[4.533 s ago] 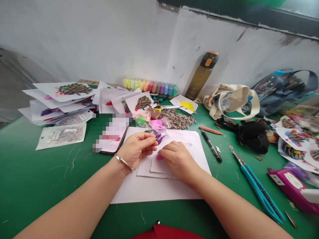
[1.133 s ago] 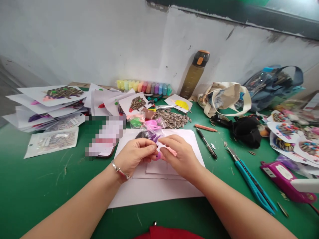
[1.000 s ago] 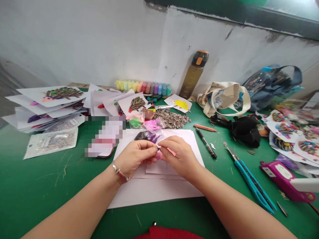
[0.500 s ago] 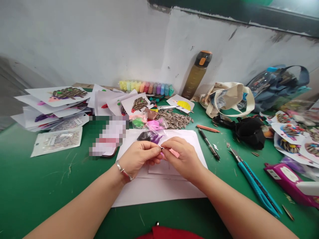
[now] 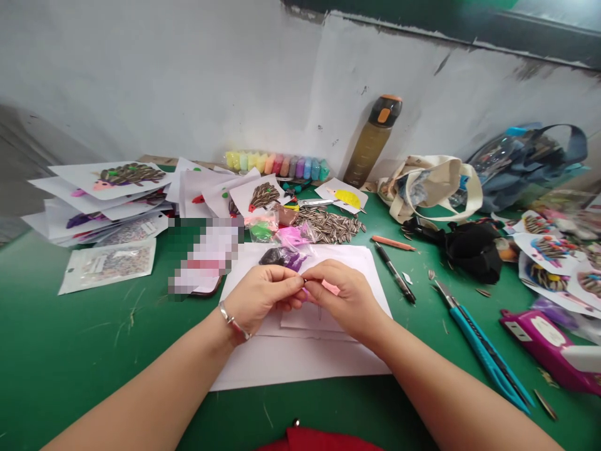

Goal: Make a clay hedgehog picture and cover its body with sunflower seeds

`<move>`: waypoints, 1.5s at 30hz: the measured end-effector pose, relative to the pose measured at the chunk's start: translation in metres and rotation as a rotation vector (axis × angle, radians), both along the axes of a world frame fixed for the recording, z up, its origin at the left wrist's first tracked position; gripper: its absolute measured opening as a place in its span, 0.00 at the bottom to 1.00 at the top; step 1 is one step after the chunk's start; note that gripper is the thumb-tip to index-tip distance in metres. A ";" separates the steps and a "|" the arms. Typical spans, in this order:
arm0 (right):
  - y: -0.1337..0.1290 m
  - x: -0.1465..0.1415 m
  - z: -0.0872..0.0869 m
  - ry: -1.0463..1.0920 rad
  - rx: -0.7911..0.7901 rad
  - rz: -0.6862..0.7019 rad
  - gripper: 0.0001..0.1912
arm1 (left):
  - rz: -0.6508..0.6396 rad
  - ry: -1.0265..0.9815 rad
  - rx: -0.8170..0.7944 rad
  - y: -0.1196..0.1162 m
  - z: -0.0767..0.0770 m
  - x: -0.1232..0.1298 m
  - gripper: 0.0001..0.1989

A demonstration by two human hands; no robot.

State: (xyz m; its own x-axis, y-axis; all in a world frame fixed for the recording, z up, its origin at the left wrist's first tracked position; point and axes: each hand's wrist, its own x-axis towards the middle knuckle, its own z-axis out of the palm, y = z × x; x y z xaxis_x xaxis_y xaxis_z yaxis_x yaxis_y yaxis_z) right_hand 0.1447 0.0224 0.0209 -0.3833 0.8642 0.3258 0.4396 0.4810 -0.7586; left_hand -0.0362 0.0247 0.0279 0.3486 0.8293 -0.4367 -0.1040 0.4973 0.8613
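Note:
My left hand (image 5: 270, 293), with a silver bracelet at its wrist, is closed in a pinch. Its fingertips meet those of my right hand (image 5: 342, 294), which is pinched too. Between them is a tiny dark bit, too small to name. Both hands are over white paper sheets (image 5: 300, 363). A pink shape (image 5: 330, 287) shows on the paper beneath my right fingers. Just beyond the hands lie bags of black and purple clay (image 5: 291, 259), pink clay (image 5: 291, 235) and green clay (image 5: 261, 232). Behind them spreads a pile of striped seeds (image 5: 331, 225).
Stacked hedgehog pictures (image 5: 101, 200) and a seed packet (image 5: 110, 266) are at the left, near a blurred phone (image 5: 206, 257). To the right lie a pen (image 5: 394, 272), blue tweezers (image 5: 488, 351), a black pouch (image 5: 474, 250) and a magenta device (image 5: 549, 351). A bottle (image 5: 373, 141) leans on the wall.
The view has shifted very slightly. Both hands stay pinched together in nearly the same place, and the dark bit between the fingertips is less visible.

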 end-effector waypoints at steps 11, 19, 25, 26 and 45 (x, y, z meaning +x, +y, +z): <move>0.000 -0.001 0.000 0.066 -0.143 -0.079 0.06 | 0.025 0.016 0.009 0.000 0.002 0.000 0.14; 0.005 0.001 -0.004 0.049 -0.213 -0.145 0.07 | 0.107 0.049 0.009 0.006 0.004 -0.006 0.15; 0.008 -0.007 -0.014 -0.227 0.072 -0.047 0.10 | 0.155 0.062 0.010 0.010 0.001 -0.009 0.15; 0.008 -0.010 -0.017 -0.255 0.102 -0.048 0.10 | 0.155 0.060 0.007 0.010 0.000 -0.009 0.15; 0.012 -0.008 -0.025 -0.373 0.016 0.037 0.10 | 0.176 0.046 0.002 0.009 0.000 -0.008 0.12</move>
